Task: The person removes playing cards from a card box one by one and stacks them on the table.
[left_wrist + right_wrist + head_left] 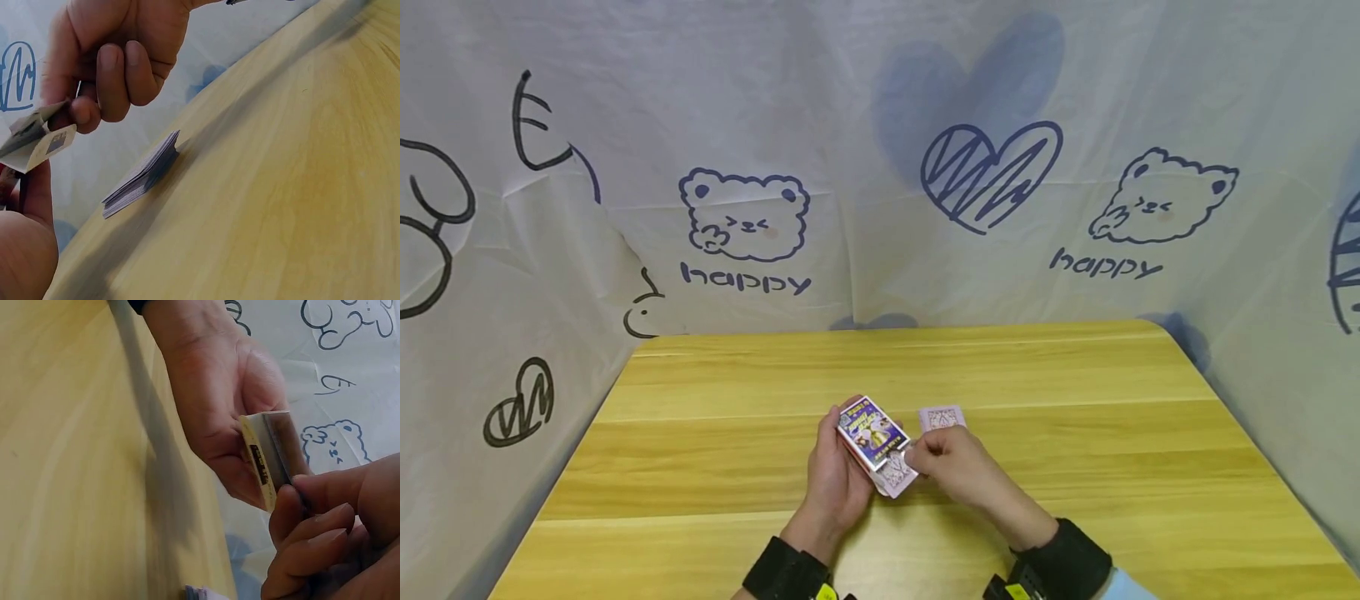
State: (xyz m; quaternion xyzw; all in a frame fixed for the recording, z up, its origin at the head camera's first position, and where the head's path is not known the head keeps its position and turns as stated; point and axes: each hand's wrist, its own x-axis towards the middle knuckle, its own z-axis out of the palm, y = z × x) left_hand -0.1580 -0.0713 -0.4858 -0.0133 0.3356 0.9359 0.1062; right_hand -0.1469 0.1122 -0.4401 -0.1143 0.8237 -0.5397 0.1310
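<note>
My left hand (838, 487) grips a playing card box (872, 432) with a purple and yellow printed front, tilted above the table. From its near end juts a pink-patterned playing card (897, 475); how many cards are there cannot be told. Thumb and index finger of my right hand (955, 462) pinch the card's edge at the box mouth. In the right wrist view, a pale flap (259, 464) with a dark print stands at the box's end. Just beyond the right hand, a stack of pink-backed cards (942, 417) lies on the table, partly covered by that hand in the head view.
The wooden table (700, 417) reaches out on both sides of my hands. White cloth (865, 242) with drawn bears and hearts hangs behind it and along the sides. Both wrists wear black bands (1067, 558).
</note>
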